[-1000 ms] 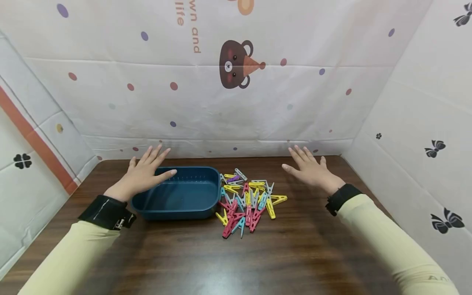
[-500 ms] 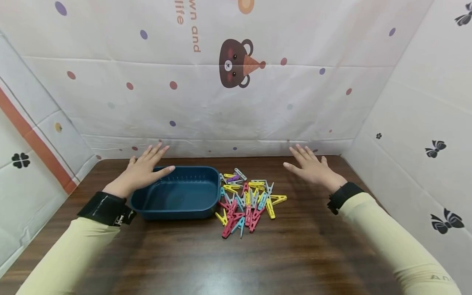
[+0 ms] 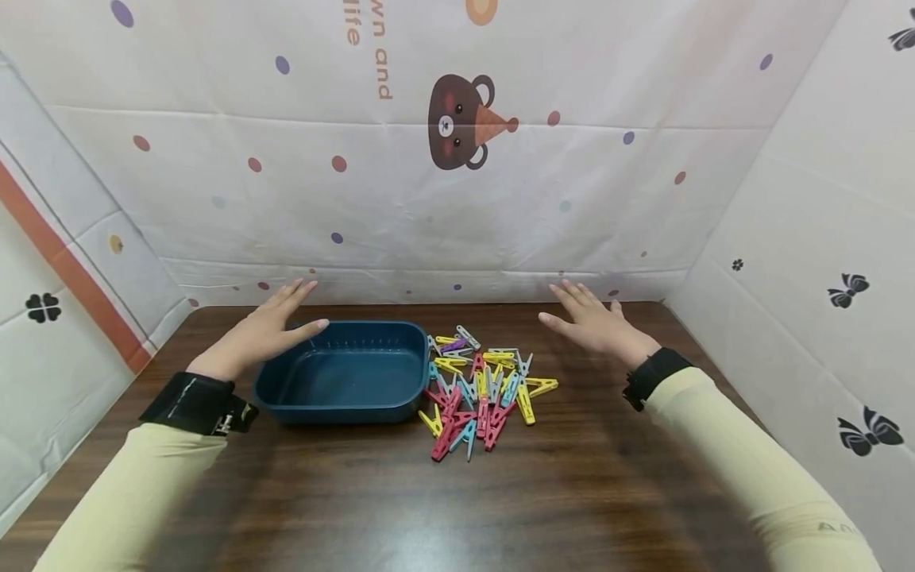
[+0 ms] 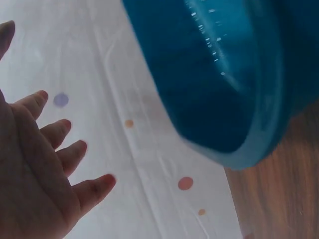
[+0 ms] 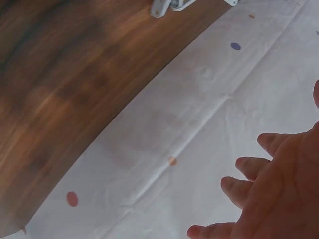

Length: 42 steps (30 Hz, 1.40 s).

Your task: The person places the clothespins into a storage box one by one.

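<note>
A dark blue plastic basket stands left of centre on the table, nothing lying in it. My left hand, fingers straight and holding nothing, hovers by the basket's left end; its thumb overlaps the back rim in the head view. Beside the basket lies a loose pile of clothespins in pink, yellow, light blue, grey and purple. To the right of that pile my right hand is held over the table with fingers extended, also holding nothing. In the left wrist view the basket looms close past the spread fingers.
The brown wooden table ends at a white printed sheet hanging behind it. More white sheeting closes off the right side, and another panel the left. Black bands circle both wrists.
Both hands have shifted slightly leftward, and the left hand has turned a little more onto its edge. Basket and clothespins have stayed in place.
</note>
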Tool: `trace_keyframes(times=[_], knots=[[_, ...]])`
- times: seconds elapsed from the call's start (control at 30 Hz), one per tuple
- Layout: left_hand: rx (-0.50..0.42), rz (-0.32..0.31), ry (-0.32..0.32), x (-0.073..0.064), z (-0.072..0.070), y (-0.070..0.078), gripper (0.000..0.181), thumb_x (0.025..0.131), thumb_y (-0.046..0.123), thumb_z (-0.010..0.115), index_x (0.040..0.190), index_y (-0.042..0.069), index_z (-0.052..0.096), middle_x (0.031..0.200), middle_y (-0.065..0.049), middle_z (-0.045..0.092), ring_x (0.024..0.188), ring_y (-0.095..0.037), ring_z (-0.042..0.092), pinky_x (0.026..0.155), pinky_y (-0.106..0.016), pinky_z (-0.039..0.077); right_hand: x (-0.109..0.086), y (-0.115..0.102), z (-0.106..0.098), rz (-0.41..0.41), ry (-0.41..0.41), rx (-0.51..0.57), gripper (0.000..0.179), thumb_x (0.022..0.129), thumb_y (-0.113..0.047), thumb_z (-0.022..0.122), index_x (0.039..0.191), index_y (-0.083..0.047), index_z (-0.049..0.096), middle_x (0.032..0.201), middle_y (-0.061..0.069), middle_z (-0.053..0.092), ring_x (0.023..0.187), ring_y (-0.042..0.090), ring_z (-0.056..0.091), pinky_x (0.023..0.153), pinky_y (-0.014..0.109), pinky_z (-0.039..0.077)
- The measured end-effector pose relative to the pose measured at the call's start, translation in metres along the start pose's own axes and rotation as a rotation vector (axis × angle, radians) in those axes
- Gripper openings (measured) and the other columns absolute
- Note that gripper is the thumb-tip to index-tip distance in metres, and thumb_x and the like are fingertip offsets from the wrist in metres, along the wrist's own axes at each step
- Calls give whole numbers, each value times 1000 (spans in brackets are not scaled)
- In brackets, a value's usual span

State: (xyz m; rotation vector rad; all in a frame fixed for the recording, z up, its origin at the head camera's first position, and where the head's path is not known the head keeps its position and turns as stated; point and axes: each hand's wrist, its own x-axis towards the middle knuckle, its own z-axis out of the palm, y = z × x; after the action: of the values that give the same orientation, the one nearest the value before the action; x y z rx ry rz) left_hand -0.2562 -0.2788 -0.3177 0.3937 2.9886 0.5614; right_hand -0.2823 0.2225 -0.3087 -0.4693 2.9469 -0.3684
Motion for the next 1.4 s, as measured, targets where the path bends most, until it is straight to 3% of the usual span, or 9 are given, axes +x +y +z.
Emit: trace_keyframes(times=[0.23, 0.43, 0.67, 0.77, 0.83, 0.9, 0.97, 1.13, 1.4], knots=[[-107, -99, 5, -11, -3, -29, 90, 103, 56, 47, 164, 7, 2, 166, -36, 10, 149, -62, 17, 113, -77, 22, 27, -20, 0, -48, -9, 41, 78, 106, -57, 37, 165, -14, 10, 171, 23, 11, 159, 46, 9, 119, 77, 5], [-78, -189, -12, -23, 8, -51, 85, 105, 56, 39, 157, -8, 21, 153, -45, 30, 138, -63, 37, 107, -73, 37, 53, -44, 8, -105, -72, 94, 76, 107, -42, 48, 163, -5, 13, 169, 26, 17, 157, 46, 17, 125, 64, 18], [-137, -137, 19, -30, 22, -63, 60, 110, 35, 42, 144, -14, 45, 141, -41, 50, 129, -57, 52, 102, -66, 46, 79, -74, 21, -82, -149, 84, 65, 106, -23, 54, 160, 0, 25, 166, 25, 28, 155, 42, 29, 126, 53, 26], [-183, -149, 13, -31, 27, -65, 54, 109, 28, 46, 141, -15, 49, 122, -37, 65, 107, -47, 67, 90, -54, 56, 89, -85, 29, -70, -184, 69, 57, 105, -18, 56, 156, 0, 36, 161, 23, 39, 151, 40, 37, 123, 51, 32], [-209, -169, 13, -31, 30, -65, 51, 108, 25, 48, 139, -16, 50, 104, -30, 70, 89, -34, 68, 79, -44, 57, 95, -91, 36, -63, -197, 54, 51, 104, -15, 57, 151, 1, 45, 157, 23, 46, 148, 39, 42, 121, 49, 36], [-235, -194, 19, -30, 31, -65, 50, 108, 23, 50, 137, -17, 50, 94, -22, 70, 79, -22, 63, 72, -37, 54, 101, -95, 42, -58, -201, 32, 45, 102, -11, 59, 146, 1, 52, 152, 22, 52, 144, 38, 48, 118, 48, 41], [-265, -221, 24, -30, 33, -65, 51, 107, 23, 51, 137, -18, 51, 90, -17, 68, 76, -18, 61, 71, -34, 53, 106, -98, 47, -34, -201, 40, 43, 100, -8, 62, 142, 1, 57, 148, 21, 56, 141, 38, 51, 116, 47, 43], [-311, -290, 36, -31, 34, -64, 53, 106, 27, 52, 136, -17, 52, 79, -10, 63, 74, -18, 62, 71, -35, 53, 119, -103, 59, 11, -232, 65, 39, 96, -7, 68, 134, 0, 64, 141, 19, 62, 132, 34, 59, 109, 45, 50], [-319, -305, 60, -31, 36, -63, 51, 106, 26, 54, 134, -16, 55, 75, -6, 61, 70, -18, 60, 68, -34, 51, 133, -107, 71, 61, -271, 103, 34, 92, 1, 68, 126, -1, 70, 132, 18, 68, 112, 28, 67, 95, 41, 58]])
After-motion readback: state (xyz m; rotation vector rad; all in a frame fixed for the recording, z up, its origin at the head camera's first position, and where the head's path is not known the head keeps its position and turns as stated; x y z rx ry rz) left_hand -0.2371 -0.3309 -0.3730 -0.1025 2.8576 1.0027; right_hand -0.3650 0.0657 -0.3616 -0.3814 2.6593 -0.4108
